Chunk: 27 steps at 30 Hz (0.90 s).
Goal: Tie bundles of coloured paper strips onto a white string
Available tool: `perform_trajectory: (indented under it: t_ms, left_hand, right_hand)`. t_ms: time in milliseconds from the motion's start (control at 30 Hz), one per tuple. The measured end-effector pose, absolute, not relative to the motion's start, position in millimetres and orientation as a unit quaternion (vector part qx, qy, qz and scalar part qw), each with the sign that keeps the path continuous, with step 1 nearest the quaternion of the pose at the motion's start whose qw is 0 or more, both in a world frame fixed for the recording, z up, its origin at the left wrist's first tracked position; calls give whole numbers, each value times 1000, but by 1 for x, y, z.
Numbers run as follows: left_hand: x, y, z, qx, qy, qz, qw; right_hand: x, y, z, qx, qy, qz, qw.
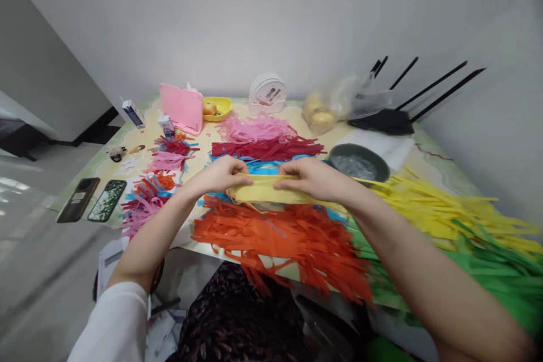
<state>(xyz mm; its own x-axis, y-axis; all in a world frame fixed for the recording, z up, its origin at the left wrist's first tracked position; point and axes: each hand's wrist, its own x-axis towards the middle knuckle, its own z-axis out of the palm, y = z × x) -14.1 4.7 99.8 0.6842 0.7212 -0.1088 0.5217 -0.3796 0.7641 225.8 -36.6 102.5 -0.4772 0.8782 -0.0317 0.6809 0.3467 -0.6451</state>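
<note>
Two bare hands [223, 174], two dark-edged rectangular phones [107, 201], two small white printed cartons [134, 113], one yellow bowl [228, 106], one round dark-green container [383, 168], one translucent plastic bag [341, 96].

pale yellow bundle [268, 193], orange strips [275, 232], crimson strips [267, 149], green strips [500, 271], pink case [182, 107], green-and-white speckled phone [107, 201]
</note>
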Motion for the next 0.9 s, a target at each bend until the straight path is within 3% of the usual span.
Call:
perform_trajectory:
  t_ms: [433,600,900]
  left_hand:
    - [-18,0,98,778,358,129,500]
    - [-22,1,89,770,345,160,513]
    - [-22,-9,73,714,348,280,539]
  right_hand:
    - [231,-43,102,-486,-780,352,179]
    - [232,-48,93,-486,-764,353,234]
    - [230,-60,73,-488,-639,465,371]
